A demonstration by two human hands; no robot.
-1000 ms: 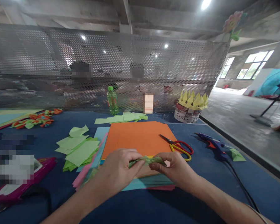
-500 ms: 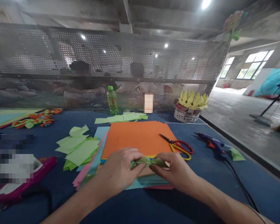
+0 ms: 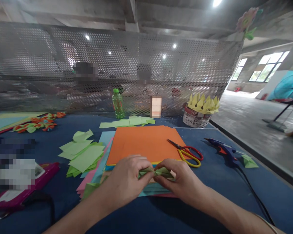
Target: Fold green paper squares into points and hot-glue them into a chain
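Between my two hands is a folded piece of green paper (image 3: 162, 172), pinched narrow at its middle. My left hand (image 3: 130, 174) is closed on its left part, thumb and fingertips near the pinch. My right hand (image 3: 179, 174) is closed on the right part, its fingertips almost meeting the left ones. Both are held over the near edge of a stack of coloured paper with an orange sheet (image 3: 146, 143) on top. Scissors (image 3: 185, 152) with red and yellow handles lie across that stack's right edge, beyond my right hand.
Light green paper squares (image 3: 84, 154) lie left of the stack, green strips (image 3: 129, 122) behind it. A green bottle (image 3: 118, 104) and a basket with yellow points (image 3: 197, 113) stand by the perforated screen (image 3: 161, 71). Right are a glue gun (image 3: 226, 151) and a folded green piece (image 3: 249, 161).
My fingertips have come closer together at the middle of the green paper, and the paper looks more tightly pinched there. The things on the table have stayed in place.
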